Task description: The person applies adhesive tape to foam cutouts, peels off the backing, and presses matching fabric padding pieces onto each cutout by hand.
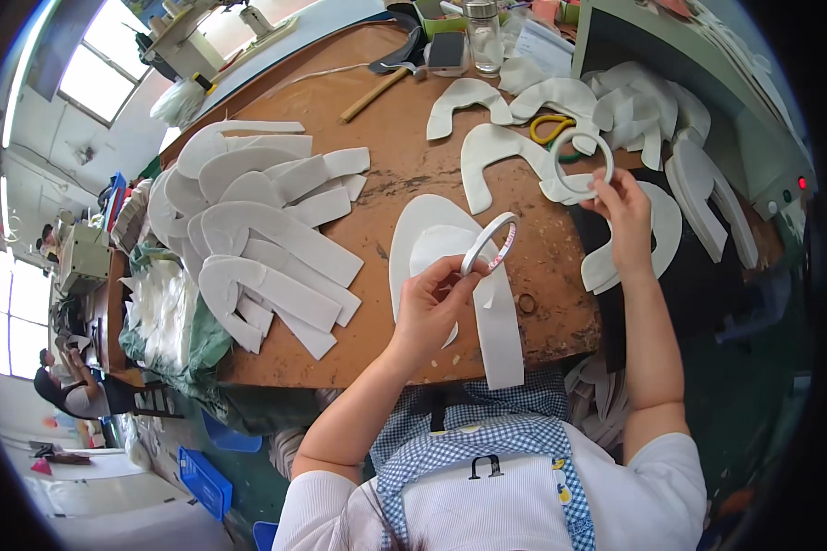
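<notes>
My left hand (430,301) pinches a narrow roll of white tape (477,250) with printing on its inner core, tilted above the table. Beneath it lies a white U-shaped padded piece (500,344), its curved end away from me and partly hidden by the hand. Farther right, my right hand (627,216) grips a second white ring (558,167), which looks like another tape roll. Under that hand and forearm is another curved white piece (666,225). Yellow-handled scissors (549,121) lie just beyond the second ring.
Overlapping white U-shaped pieces (276,216) cover the table's left side. More white pieces (482,156) lie at the far right, beside a grey-green machine housing (671,83). A hammer (377,94), a glass jar (483,41) and a dark box (447,53) sit at the back.
</notes>
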Motion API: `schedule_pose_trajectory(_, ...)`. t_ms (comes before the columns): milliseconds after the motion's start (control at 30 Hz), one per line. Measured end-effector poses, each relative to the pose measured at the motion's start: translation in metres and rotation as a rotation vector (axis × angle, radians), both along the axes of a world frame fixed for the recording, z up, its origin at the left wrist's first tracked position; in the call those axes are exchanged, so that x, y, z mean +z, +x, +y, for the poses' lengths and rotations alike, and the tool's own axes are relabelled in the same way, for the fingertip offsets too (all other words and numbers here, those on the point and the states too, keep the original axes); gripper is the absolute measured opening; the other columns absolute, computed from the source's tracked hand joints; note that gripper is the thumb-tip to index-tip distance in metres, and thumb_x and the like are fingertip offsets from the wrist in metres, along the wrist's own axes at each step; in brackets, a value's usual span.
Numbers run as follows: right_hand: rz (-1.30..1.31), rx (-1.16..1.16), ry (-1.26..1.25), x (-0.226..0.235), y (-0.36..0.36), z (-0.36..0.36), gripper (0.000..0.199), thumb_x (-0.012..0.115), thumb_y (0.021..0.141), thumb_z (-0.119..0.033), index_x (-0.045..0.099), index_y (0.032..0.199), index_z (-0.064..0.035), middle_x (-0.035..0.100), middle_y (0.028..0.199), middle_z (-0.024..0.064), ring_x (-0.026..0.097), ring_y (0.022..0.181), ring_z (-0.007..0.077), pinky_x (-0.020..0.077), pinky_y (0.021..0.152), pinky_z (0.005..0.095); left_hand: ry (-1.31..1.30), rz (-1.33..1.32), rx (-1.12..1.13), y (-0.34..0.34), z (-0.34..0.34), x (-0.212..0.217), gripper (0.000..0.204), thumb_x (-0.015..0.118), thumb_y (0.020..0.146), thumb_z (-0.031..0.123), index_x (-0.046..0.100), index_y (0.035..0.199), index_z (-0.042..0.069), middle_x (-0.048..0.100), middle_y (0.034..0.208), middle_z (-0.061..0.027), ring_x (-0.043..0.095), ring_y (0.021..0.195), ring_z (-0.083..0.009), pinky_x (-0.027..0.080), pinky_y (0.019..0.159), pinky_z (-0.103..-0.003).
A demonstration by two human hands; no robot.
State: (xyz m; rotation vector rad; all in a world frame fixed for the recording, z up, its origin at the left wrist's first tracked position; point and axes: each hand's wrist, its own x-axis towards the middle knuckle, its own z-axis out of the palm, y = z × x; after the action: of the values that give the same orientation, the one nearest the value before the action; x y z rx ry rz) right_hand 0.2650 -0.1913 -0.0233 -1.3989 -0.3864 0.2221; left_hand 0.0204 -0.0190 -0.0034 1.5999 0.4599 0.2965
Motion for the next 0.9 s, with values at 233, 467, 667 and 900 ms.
schedule_pose_trajectory(233, 0.097, 0.151, -0.027, -0.006, 0.089, 0.06, 0.018, 0.062, 0.097, -0.014, 0.065, 0.108, 0.0001, 0.061, 0.09, 0.003, 0.061, 0.079, 0.0094, 0.0581, 0.077, 0.0276, -0.135, -0.027, 0.063, -0.002, -0.003, 0.004, 0.019, 0.059, 0.1, 0.008, 0.066, 0.116, -0.001, 0.071, 0.103, -0.0059, 0.056, 0.074, -0.004, 0.045, 0.064, -0.019)
schedule_pose_trajectory(467, 0.161, 0.222, -0.005, 0.008, 0.086, 0.073, 0.021, 0.061, 0.097, -0.012, 0.065, 0.11, 0.0026, 0.058, 0.083, 0.0005, 0.06, 0.074, 0.0079, 0.0599, 0.078, 0.0308, -0.666, -0.09, 0.077, -0.003, 0.0, -0.003, 0.03, 0.053, 0.103, 0.013, 0.057, 0.126, -0.006, 0.069, 0.1, -0.0076, 0.055, 0.07, -0.0048, 0.044, 0.062, -0.019)
schedule_pose_trajectory(667, 0.41, 0.378, 0.288, 0.023, 0.023, 0.038, 0.02, 0.059, 0.097, -0.008, 0.063, 0.108, 0.0067, 0.064, 0.091, 0.006, 0.059, 0.073, 0.0096, 0.0618, 0.083, 0.0366, -0.518, -0.199, 0.247, 0.034, 0.043, -0.002, 0.032, 0.055, 0.101, 0.011, 0.052, 0.13, -0.003, 0.071, 0.1, -0.0122, 0.055, 0.07, -0.0058, 0.046, 0.061, -0.02)
schedule_pose_trajectory(900, 0.692, 0.368, 0.469, 0.019, -0.01, 0.009, 0.022, 0.058, 0.098, -0.007, 0.061, 0.11, 0.0115, 0.063, 0.093, 0.0088, 0.059, 0.073, 0.0114, 0.0611, 0.084, 0.0322, -0.686, -0.03, 0.455, 0.121, 0.184, -0.033, 0.032, 0.057, 0.098, 0.006, 0.045, 0.124, -0.008, 0.067, 0.107, -0.0192, 0.063, 0.077, -0.014, 0.054, 0.067, -0.026)
